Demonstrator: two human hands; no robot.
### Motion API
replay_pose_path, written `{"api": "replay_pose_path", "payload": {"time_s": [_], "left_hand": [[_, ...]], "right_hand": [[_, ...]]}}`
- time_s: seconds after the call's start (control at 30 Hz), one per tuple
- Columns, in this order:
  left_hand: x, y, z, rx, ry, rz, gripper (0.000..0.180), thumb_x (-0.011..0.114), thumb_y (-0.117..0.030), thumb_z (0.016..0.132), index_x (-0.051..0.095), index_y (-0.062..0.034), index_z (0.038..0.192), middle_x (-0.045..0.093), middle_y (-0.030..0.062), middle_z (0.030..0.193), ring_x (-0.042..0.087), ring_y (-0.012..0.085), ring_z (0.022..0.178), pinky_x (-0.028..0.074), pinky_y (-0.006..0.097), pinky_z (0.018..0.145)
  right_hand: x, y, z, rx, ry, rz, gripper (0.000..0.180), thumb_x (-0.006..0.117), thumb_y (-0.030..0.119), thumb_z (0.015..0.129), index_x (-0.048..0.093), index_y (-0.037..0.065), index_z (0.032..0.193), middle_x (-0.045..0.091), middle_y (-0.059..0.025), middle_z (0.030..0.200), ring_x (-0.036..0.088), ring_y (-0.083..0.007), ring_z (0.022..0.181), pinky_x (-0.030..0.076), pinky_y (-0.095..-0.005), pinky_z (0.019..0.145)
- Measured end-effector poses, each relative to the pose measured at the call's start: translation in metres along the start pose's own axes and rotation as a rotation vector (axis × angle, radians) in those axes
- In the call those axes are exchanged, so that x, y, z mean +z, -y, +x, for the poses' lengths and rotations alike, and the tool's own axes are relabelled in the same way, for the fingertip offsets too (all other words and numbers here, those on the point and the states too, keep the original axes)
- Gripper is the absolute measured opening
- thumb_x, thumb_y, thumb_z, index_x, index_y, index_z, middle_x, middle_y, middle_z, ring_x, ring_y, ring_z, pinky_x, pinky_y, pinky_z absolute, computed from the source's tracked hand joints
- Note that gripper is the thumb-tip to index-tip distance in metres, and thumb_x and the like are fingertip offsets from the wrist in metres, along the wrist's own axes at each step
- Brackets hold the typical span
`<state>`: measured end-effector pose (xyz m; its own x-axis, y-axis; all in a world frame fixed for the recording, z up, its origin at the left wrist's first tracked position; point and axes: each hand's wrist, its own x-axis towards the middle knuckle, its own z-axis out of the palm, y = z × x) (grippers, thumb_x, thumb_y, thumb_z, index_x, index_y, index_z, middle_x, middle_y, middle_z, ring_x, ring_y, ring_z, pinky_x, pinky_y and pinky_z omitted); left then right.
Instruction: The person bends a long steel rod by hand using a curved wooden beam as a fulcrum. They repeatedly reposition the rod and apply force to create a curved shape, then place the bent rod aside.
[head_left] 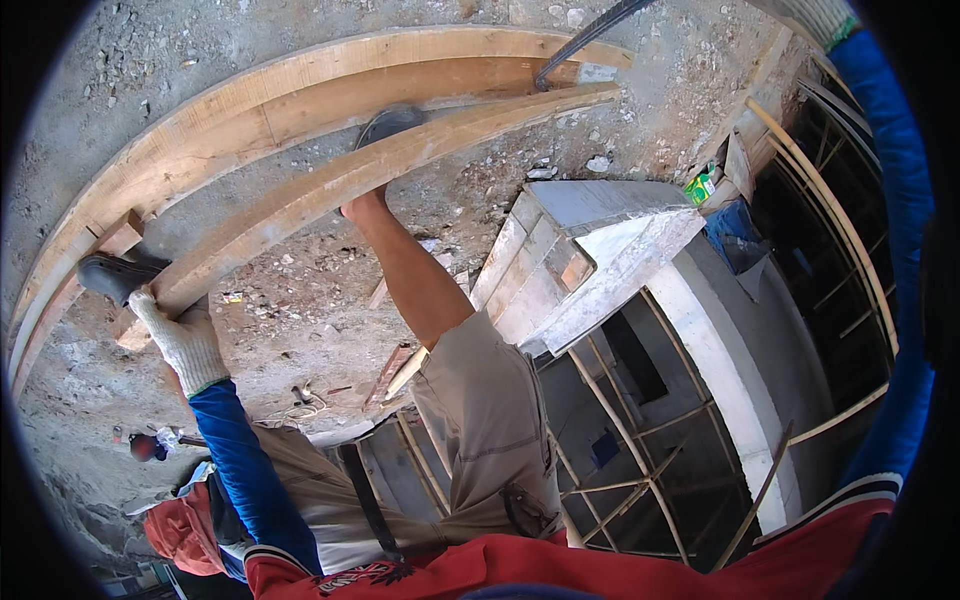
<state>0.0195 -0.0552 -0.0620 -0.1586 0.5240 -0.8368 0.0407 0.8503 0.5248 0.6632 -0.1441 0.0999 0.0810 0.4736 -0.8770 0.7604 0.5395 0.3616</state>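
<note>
My left hand point(185, 340), in a white knit glove with a green cuff, grips the near-left end of a long wooden beam point(330, 185). This beam slants up to the right, over my right shoe point(390, 125), which partly shows behind it. My left shoe point(110, 277) is beside my left hand, near a short wood block point(120, 235). My right hand point(812, 15), also gloved, is cut off by the top right edge, so its fingers are hidden. A dark ribbed metal bar point(590, 42) reaches down to the far end of the boards.
Long boards point(270, 95) lie on the rubble-strewn dirt beyond the beam. Right of my leg stands a pale concrete block point(610, 255) with a broken edge. Below it, wooden poles point(625, 430) cross a lower, darker space. Red fabric point(185, 530) shows at lower left.
</note>
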Motion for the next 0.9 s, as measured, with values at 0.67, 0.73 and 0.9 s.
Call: {"api": "replay_pose_path", "payload": {"time_s": [0.67,0.73,0.9], "left_hand": [[-0.023,-0.005,-0.067,0.008,-0.043,-0.018,0.067,0.071,-0.058,0.097,0.055,-0.0069,0.136,0.05,0.0192,0.142,0.055,0.0344,0.133,0.052,0.051,0.109],[-0.029,-0.004,-0.075,0.037,-0.074,-0.03,0.065,0.072,-0.057,0.096,0.056,-0.0075,0.134,0.051,0.0184,0.143,0.055,0.0339,0.133,0.052,0.052,0.109],[-0.047,-0.012,-0.136,0.106,-0.094,-0.054,0.078,0.075,-0.059,0.094,0.048,-0.004,0.142,0.046,0.0212,0.149,0.053,0.0374,0.137,0.05,0.057,0.114]], "right_hand": [[0.204,0.128,-0.286,0.488,0.646,0.707,0.038,0.061,0.039,0.103,0.063,0.011,0.128,0.076,-0.0187,0.103,0.073,-0.0396,0.1,0.058,-0.0524,0.083],[0.209,0.135,-0.291,0.481,0.7,0.713,0.042,0.06,0.041,0.104,0.063,0.011,0.134,0.076,-0.0187,0.106,0.073,-0.0396,0.102,0.058,-0.0521,0.084],[0.227,0.154,-0.29,0.498,0.694,0.734,0.042,0.062,0.04,0.103,0.064,0.014,0.136,0.076,-0.0184,0.107,0.073,-0.0388,0.103,0.058,-0.0525,0.084]]}}
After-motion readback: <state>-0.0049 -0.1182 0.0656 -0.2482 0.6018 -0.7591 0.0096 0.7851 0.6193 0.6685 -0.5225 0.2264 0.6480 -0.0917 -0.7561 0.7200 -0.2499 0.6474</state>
